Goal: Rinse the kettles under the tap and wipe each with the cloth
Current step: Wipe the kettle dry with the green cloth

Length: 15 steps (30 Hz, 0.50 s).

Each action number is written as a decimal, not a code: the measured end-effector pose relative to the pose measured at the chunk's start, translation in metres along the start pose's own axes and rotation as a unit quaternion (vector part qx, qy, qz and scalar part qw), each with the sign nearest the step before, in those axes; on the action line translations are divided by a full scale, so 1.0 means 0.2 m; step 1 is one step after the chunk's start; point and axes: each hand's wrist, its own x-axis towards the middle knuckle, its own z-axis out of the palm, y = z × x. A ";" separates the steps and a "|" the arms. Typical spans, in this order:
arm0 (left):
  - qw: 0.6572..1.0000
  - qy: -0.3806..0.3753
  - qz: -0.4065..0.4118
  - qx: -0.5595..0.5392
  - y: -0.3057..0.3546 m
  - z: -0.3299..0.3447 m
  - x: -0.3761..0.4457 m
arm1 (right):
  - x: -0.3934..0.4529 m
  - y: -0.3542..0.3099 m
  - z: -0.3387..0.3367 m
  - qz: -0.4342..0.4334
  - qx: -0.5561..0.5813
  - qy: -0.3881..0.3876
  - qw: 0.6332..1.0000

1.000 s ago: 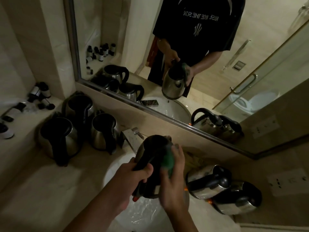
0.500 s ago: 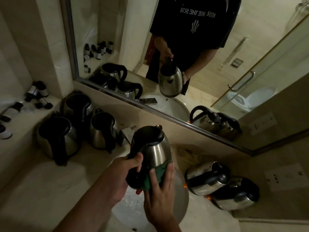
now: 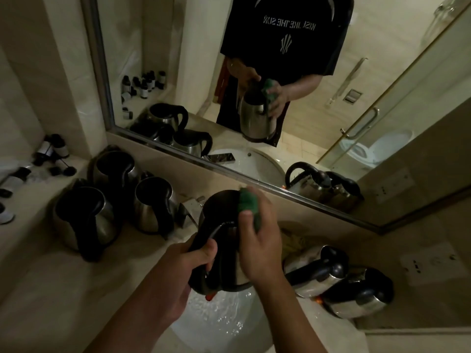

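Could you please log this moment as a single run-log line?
left hand grip: kettle handle | right hand: green cloth wiping kettle top | over sink | stage: wiping

Held kettle (image 3: 224, 250) above sink basin (image 3: 224, 324), between left hand (image 3: 175, 273) on its handle and right hand (image 3: 257, 248) pressing cloth (image 3: 248, 200) against its upper right side. Tap (image 3: 190, 210) behind basin. Three upright kettles (image 3: 86, 220) on counter (image 3: 51, 301) left of tap. Two kettles lying on their sides (image 3: 339, 284) right of basin. Small bottles (image 3: 51, 151) on ledge at far left. Mirror (image 3: 280, 98) behind counter
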 end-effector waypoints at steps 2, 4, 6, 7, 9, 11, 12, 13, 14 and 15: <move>0.999 0.008 -0.022 -0.048 0.00 -0.02 0.02 | -0.06 0.04 0.04 -0.151 -0.189 -0.030 0.970; 0.997 0.003 -0.041 -0.066 0.00 -0.04 0.03 | -0.14 0.12 0.08 -0.230 -0.234 -0.029 0.944; 0.998 0.008 -0.044 -0.053 -0.01 -0.04 0.02 | -0.23 0.23 0.10 -0.257 -0.210 -0.014 0.943; 0.998 0.014 -0.042 -0.042 0.00 -0.04 0.02 | -0.28 0.29 0.10 -0.252 -0.197 -0.009 0.947; 0.999 0.013 -0.032 -0.025 0.00 -0.03 0.00 | -0.33 0.36 0.08 -0.167 -0.151 -0.002 0.974; 1.000 0.007 -0.021 -0.022 0.02 -0.03 -0.01 | -0.29 0.35 0.06 -0.002 -0.021 0.008 1.000; 0.999 0.008 -0.019 -0.028 0.02 -0.04 -0.01 | -0.25 0.36 0.05 0.069 0.094 0.014 0.993; 0.999 0.007 -0.016 -0.027 0.03 -0.04 -0.01 | -0.19 0.39 0.03 0.122 0.206 0.024 0.970; 1.000 0.001 -0.010 -0.022 0.04 -0.04 -0.02 | -0.12 0.40 0.00 0.182 0.281 0.029 0.942; 1.000 -0.010 -0.002 -0.010 0.04 -0.03 -0.02 | -0.06 0.41 -0.03 0.237 0.327 0.015 0.915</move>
